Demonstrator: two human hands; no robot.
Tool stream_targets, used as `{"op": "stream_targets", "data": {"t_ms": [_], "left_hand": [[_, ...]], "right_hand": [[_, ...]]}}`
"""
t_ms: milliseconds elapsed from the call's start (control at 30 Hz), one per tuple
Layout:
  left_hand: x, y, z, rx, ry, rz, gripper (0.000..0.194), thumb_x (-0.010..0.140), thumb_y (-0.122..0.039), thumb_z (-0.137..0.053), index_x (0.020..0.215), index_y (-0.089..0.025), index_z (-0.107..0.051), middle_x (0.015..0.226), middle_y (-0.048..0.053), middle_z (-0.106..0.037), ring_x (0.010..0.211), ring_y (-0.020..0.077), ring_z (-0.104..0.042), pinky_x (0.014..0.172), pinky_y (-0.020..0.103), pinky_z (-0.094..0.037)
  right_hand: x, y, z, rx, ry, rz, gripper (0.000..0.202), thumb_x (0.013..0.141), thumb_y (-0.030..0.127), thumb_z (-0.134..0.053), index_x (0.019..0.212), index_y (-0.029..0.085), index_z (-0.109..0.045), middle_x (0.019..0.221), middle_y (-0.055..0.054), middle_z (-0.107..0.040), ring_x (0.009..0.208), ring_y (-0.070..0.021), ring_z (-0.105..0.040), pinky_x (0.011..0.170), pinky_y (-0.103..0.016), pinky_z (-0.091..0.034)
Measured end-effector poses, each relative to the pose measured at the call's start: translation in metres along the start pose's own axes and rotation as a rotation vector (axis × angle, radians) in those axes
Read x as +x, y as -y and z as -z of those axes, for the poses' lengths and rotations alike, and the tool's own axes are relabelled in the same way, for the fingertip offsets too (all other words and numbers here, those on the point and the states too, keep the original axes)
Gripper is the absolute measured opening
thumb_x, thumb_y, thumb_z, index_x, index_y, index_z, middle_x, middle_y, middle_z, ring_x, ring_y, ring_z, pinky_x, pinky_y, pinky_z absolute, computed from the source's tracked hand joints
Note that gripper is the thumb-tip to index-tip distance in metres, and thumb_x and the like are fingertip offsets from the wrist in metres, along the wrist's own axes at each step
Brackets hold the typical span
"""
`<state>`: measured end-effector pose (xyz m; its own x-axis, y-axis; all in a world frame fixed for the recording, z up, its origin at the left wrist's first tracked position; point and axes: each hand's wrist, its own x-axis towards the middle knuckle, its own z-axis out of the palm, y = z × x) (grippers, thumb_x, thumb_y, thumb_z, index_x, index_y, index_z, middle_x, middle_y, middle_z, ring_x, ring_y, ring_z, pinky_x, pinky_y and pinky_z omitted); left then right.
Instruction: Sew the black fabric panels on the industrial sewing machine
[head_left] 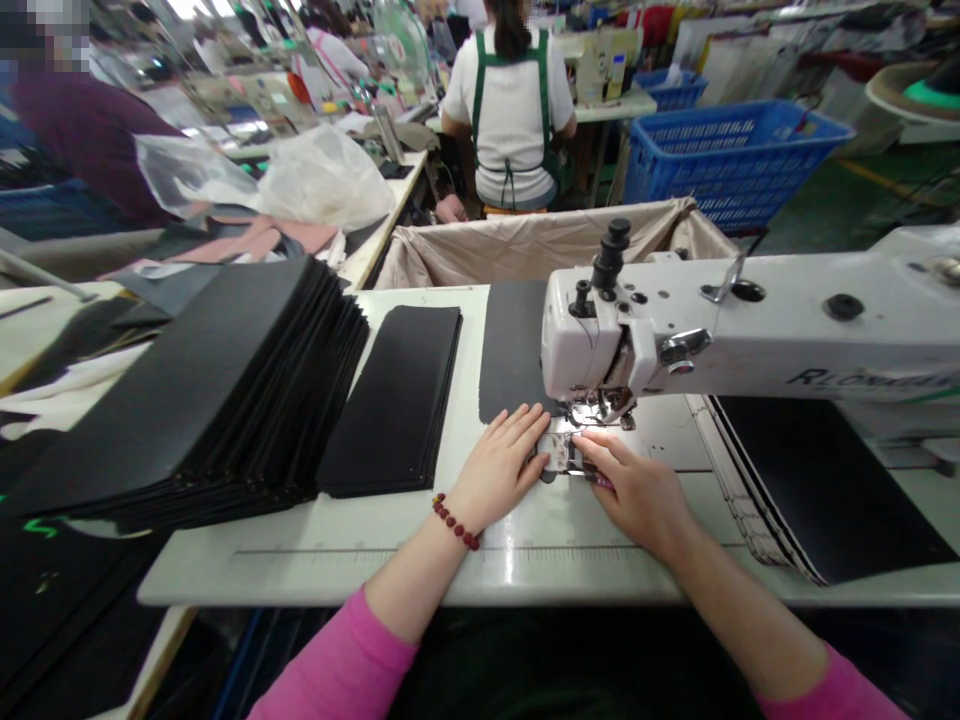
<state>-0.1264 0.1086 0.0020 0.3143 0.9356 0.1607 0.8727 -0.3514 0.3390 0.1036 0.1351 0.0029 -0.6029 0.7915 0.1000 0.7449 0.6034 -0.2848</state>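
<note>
While left hand lies flat, fingertips at panel on tabletop under machine, right hand bends nearby, grip unclear; panel seems unfinished, left stacks perhaps waiting, right stack perhaps done.

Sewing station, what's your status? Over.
Left hand flat at near edge of dark panel. Right hand by metal plate. Sewing machine hides part of dark panel.

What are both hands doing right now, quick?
Left hand: open, palm down, fingers at the near edge of the dark panel.
Right hand: fingers bent beside the metal plate; whether it grips anything cannot be told.
</note>
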Motion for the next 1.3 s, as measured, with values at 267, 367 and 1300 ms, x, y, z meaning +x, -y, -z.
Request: {"op": "stream_targets", "data": {"t_ms": [267, 367, 1300], "left_hand": [[0.000, 0.000, 0.001, 0.003, 0.004, 0.004, 0.052, 0.098, -0.033, -0.047, 0.147, -0.023, -0.034, 0.154, 0.007, -0.035, 0.143, 0.0212, -0.029, 0.119, 0.045, -0.023], [0.000, 0.000, 0.000, -0.003, 0.000, -0.002, 0.051, 0.098, -0.033, -0.046, 0.147, -0.023, -0.034, 0.153, 0.007, -0.035, 0.143, 0.0219, -0.030, 0.119, 0.045, -0.025], [-0.087, -0.064, 0.015, 0.058, 0.107, -0.019, 0.091, 0.074, -0.049, -0.074, 0.149, -0.020, -0.031, 0.153, 0.014, -0.032, 0.141, 0.0372, -0.028, 0.115, 0.056, -0.026]], "right_hand": [[0.000, 0.000, 0.000, 0.006, -0.003, 0.002, 0.054, 0.086, 0.018, -0.050, 0.139, 0.028, -0.048, 0.143, -0.003, -0.051, 0.105, -0.0208, -0.064, 0.081, -0.031, -0.055], [0.000, 0.000, 0.000, 0.017, -0.004, 0.001, 0.054, 0.086, 0.018, -0.050, 0.139, 0.028, -0.048, 0.143, -0.003, -0.051, 0.105, -0.0204, -0.064, 0.082, -0.031, -0.055], [-0.005, 0.000, 0.003, 0.113, -0.099, 0.041, 0.047, 0.090, 0.020, -0.048, 0.136, 0.024, -0.049, 0.139, -0.005, -0.054, 0.111, -0.0214, -0.061, 0.084, -0.032, -0.053]]}}
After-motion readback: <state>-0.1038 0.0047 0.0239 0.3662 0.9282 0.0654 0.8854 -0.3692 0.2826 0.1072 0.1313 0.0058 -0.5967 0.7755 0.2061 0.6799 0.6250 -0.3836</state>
